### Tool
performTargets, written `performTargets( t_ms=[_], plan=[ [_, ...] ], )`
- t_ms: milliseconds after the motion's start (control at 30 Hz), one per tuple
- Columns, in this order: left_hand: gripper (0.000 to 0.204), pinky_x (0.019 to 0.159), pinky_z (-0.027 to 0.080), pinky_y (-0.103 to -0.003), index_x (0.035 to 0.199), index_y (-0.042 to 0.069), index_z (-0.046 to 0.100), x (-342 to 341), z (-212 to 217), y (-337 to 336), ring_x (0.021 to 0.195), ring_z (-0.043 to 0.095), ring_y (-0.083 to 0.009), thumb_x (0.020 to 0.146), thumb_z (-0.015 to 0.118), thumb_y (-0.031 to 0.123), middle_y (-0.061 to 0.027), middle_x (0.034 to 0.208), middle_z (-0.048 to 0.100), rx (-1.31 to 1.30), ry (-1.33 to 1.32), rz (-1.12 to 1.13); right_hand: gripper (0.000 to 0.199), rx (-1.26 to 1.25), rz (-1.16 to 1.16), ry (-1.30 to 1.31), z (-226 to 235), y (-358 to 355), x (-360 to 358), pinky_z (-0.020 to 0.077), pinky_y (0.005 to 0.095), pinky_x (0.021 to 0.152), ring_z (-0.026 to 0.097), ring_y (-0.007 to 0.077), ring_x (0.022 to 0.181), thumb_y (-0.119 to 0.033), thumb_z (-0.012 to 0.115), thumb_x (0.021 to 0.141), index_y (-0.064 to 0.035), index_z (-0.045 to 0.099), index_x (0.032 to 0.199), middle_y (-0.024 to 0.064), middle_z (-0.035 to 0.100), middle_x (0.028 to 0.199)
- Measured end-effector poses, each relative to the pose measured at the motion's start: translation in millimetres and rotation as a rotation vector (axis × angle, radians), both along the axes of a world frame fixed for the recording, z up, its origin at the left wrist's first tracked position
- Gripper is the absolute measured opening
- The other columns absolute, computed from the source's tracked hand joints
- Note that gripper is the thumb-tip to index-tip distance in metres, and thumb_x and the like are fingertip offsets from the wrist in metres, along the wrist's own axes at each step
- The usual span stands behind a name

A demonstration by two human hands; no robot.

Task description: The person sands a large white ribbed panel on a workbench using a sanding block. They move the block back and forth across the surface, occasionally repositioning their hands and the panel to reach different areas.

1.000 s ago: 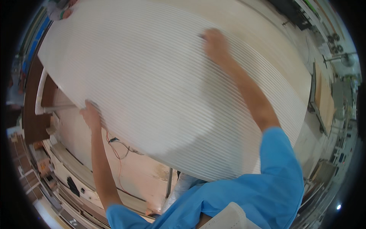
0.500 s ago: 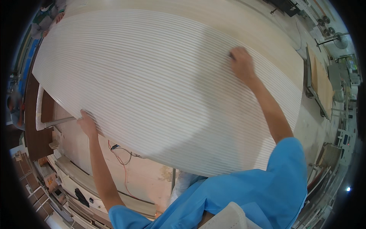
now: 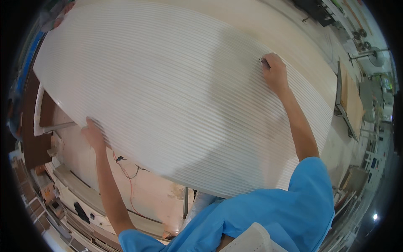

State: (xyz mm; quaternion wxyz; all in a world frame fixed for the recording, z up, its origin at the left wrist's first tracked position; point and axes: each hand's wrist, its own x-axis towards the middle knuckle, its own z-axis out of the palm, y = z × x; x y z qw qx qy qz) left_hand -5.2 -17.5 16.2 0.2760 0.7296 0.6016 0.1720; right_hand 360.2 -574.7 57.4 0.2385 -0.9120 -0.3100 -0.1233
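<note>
A large white panel with fine parallel ribs (image 3: 168,92) lies in front of me. At its near left edge is my left hand (image 3: 94,134), holding that edge with one digit laid on top; its other fingers are partly hidden. Over the far right part of the ribbed face, my right hand (image 3: 275,72) is closed on a small dark piece (image 3: 265,64), whose kind I cannot make out. That piece sits at the ribs, close to the panel's far long edge.
A pale surface (image 3: 247,21) extends beyond the panel's far edge. Another person's sleeve (image 3: 52,17) shows at the far left corner. Orange and black cables (image 3: 126,168) hang below the near edge. A cart bearing a wooden board (image 3: 350,96) stands at right.
My right hand has shifted slightly right, and the dark piece in it shows more plainly. My left hand stays at the panel's edge. The whole view has moved a little.
</note>
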Motion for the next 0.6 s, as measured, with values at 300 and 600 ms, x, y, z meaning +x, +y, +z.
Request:
performTargets(
  t_ms=[300,600],
  plan=[
    [0.079,0.104,0.044,-0.048,0.131,-0.02,0.04,2,3,-9,0.123,0.057,-0.0487,0.102,0.044,0.053,-0.0397,0.131,0.055,0.045,-0.056,-0.001,0.015,-0.047,0.186,-0.055,-4,288,60,0.0539,0.0497,0.086,0.066,0.0382,0.101,-0.007,0.059,0.086,-0.0036,0.07,0.095,0.019,0.07,0.1],
    [0.082,0.105,0.043,-0.047,0.133,-0.021,0.039,0,1,-3,0.124,0.056,-0.0482,0.102,0.045,0.055,-0.0391,0.131,0.055,0.088,0.006,-0.024,0.017,0.086,0.222,-0.07,-24,182,52,0.053,0.0486,0.089,0.065,0.037,0.101,-0.003,0.059,0.084,-0.0047,0.069,0.097,0.0161,0.07,0.101]
  ],
)
